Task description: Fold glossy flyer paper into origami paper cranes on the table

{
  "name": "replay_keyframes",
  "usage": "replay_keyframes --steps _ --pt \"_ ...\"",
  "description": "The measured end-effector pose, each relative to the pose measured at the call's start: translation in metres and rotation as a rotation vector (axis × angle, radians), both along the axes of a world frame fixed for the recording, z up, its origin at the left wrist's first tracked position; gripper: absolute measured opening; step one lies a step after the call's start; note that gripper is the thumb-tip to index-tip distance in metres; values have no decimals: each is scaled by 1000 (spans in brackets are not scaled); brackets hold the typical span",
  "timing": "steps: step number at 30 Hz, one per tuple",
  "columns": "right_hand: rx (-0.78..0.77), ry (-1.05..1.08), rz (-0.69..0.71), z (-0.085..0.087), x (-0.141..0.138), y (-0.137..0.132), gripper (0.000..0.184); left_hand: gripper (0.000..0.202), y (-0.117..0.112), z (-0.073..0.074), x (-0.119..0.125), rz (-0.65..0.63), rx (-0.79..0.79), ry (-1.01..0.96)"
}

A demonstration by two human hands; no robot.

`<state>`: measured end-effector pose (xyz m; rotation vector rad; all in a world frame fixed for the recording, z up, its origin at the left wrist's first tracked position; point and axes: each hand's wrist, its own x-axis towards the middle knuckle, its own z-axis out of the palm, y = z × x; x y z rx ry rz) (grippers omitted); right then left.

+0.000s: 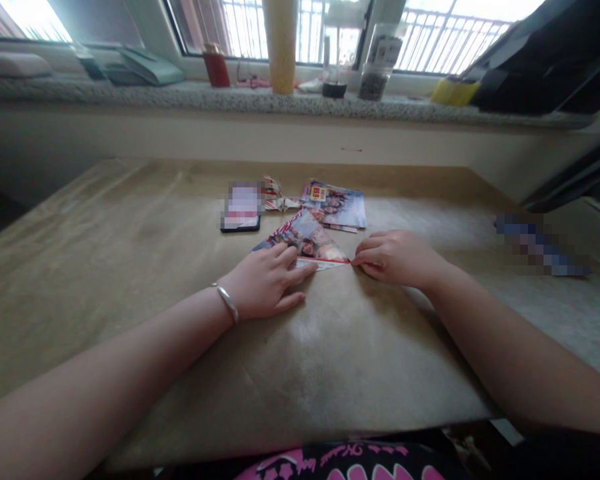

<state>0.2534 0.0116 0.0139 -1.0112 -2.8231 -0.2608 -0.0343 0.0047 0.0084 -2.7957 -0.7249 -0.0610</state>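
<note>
Paper triangle point(325, 248), photo-printed and folded, lies partly beneath the left hand point(265, 280), fingers spread — the right hand point(395, 257), fingers pinching its corner — with leaflets point(345, 208) beyond the fingertips.

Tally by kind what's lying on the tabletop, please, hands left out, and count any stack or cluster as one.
Phone: 1
Folded paper triangle: 1
Stack of printed sheets: 1
Folded paper cluster: 1
Blue item, too blurred to identify: 1
Total: 5
</note>
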Motion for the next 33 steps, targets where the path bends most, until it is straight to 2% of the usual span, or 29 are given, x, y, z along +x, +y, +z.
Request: replay_keyframes --steps 8,13,16,19,27,33 --pt "4 -10 -30 -3 -1 -2 20 53 -1 -1 0 -7 1 -20" --pt "-2 137 -87 -7 -4 -4 20 55 -1 -1 -1 -2 4 -5" --pt "-41 251 -7 -9 -13 -6 23 55 -1 -1 0 -1 3 -3" --pt "-46 227 75 -11 -23 -7 23 54 -1 0 0 -7 0 -20" --pt "-71 291 72 -20 -37 -9 25 53 0 4 1 -36 -15 -20" --pt "-53 261 90 -22 -41 -7 27 52 0 7 3 -60 -14 38"
